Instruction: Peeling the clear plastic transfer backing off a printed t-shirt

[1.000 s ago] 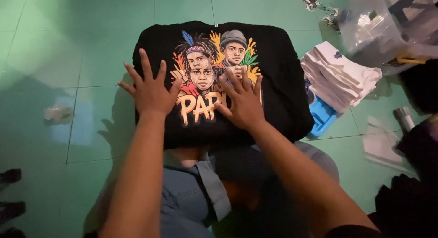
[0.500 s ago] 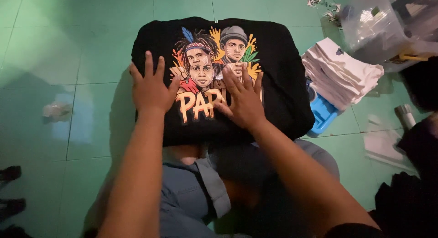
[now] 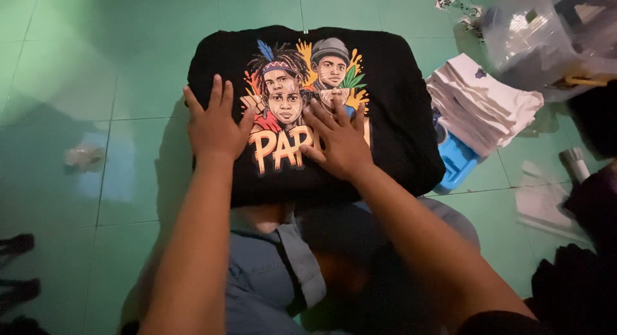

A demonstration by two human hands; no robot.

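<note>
A folded black t-shirt [image 3: 398, 97] with a colourful print of faces and orange letters lies on the green tiled floor [image 3: 128, 65] in front of my knees. My left hand [image 3: 215, 122] rests flat on its left part, fingers together and pointing away from me. My right hand [image 3: 339, 141] lies flat on the lower middle of the print, fingers spread. Neither hand grips anything. The shirt's near edge lies over my lap.
A stack of folded white cloths [image 3: 482, 104] lies to the right of the shirt, with a blue object [image 3: 457, 163] under its near end. Clear plastic bags [image 3: 533, 33] sit at the top right. A small crumpled plastic piece [image 3: 83, 156] lies on the left.
My left hand's fingers have drawn together and the hand has slid slightly toward the shirt's left edge. My right hand stays pressed on the print.
</note>
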